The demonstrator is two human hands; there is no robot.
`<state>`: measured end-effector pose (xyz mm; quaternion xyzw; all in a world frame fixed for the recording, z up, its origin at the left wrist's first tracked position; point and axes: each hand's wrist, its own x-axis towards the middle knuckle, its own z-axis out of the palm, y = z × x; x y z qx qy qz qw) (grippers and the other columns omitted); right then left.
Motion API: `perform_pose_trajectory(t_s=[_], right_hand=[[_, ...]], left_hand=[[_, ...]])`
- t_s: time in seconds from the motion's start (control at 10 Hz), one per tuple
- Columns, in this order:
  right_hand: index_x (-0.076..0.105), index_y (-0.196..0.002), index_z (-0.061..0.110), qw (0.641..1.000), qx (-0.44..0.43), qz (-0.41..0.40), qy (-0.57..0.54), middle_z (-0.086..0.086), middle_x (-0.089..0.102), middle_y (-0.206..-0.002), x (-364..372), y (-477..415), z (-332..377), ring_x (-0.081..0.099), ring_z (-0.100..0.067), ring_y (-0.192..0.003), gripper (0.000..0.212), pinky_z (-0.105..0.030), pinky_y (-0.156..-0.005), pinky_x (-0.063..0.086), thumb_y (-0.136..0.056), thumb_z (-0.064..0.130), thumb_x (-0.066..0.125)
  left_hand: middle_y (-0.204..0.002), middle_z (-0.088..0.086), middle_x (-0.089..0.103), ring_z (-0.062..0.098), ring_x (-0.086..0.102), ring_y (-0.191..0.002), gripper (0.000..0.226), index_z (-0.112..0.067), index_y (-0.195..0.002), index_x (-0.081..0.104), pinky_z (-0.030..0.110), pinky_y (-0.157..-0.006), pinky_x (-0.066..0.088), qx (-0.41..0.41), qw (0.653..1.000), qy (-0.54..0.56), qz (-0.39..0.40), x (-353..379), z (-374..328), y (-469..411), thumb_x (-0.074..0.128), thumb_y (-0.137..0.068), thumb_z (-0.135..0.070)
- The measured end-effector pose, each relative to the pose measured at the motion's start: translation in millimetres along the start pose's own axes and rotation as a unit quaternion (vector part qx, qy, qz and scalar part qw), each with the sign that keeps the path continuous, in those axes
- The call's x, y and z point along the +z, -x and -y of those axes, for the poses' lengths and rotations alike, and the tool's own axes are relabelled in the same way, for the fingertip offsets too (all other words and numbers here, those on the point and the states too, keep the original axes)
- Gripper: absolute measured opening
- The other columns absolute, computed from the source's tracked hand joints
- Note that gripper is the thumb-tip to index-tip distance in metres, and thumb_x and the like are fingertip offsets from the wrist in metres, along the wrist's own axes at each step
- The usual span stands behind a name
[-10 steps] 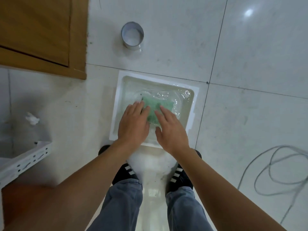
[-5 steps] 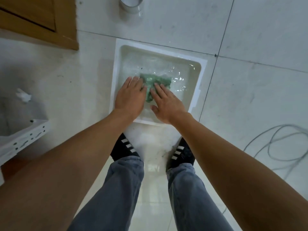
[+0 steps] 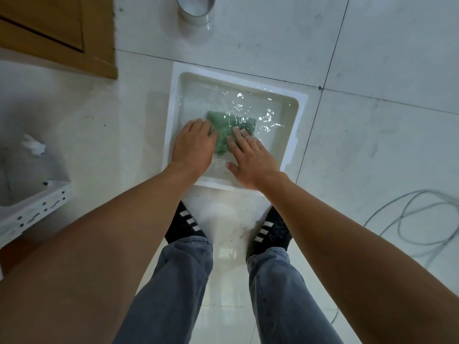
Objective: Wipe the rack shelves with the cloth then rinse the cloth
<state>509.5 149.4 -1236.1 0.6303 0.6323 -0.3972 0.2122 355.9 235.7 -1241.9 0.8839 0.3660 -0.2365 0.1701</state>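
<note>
TILED FLOOR, RINSING STAGE: 1 corner of the white rack (image 3: 34,207) shows at far left as a person bends over a white basin (image 3: 172,108) of water. The left hand (image 3: 195,145) lies flat, fingers straight, on the near-left edge of the green cloth (image 3: 223,125), which sits sunk mid-basin. The right hand (image 3: 250,157), fingers spread and straight, presses its right side. Neither hand grips. Soaked, the cloth will likely be limp, heavy with water and dripping, and is best gathered at its bunched edges with both hands. Counted: 1 basin, 1 cloth, 2 hands, 1 looped cable (image 3: 422,191) at right
</note>
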Motion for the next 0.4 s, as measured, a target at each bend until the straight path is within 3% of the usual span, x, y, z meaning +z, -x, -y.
perform_pose_trajectory(t_s=[0.1, 0.3, 0.4], right_hand=[[-0.002, -0.157, 0.019, 1.0, 0.001, -0.003, 0.003, -0.002, -0.017, -0.164, -8, 13, -2, -0.013, -0.019, -0.151, 0.067, -0.039, -0.123, -0.002, -0.103, 0.049, 0.023], [-0.003, -0.157, 0.017, 0.994, 0.066, 0.063, -0.067, -0.005, -0.013, -0.164, -44, 51, 3, -0.01, -0.023, -0.151, 0.069, -0.043, -0.123, 0.001, -0.102, 0.052, 0.02], [0.0, -0.157, 0.016, 0.99, 0.074, 0.073, -0.1, -0.006, -0.004, -0.165, -79, 81, 6, -0.003, -0.024, -0.152, 0.069, -0.042, -0.123, 0.003, -0.102, 0.052, 0.021]], left_hand=[[-0.122, 0.014, 0.062, 0.033, 0.055, -0.114, 0.028, -0.007, -0.117, 0.065, 0.042, -0.107, 0.039, 0.007, 0.999, 0.05, -0.021, -8, 1, 11, 0.056, -0.095, -0.022], [-0.157, 0.011, 0.043, 0.032, 0.041, -0.142, 0.05, -0.012, -0.146, 0.048, 0.044, -0.113, 0.037, -0.081, 0.956, 0.233, 0.156, -60, -2, 42, 0.043, -0.105, -0.041], [-0.157, 0.011, 0.043, 0.033, 0.043, -0.141, 0.052, -0.014, -0.15, 0.044, 0.045, -0.112, 0.04, -0.083, 0.954, 0.216, 0.188, -96, -4, 62, 0.038, -0.106, -0.042]])
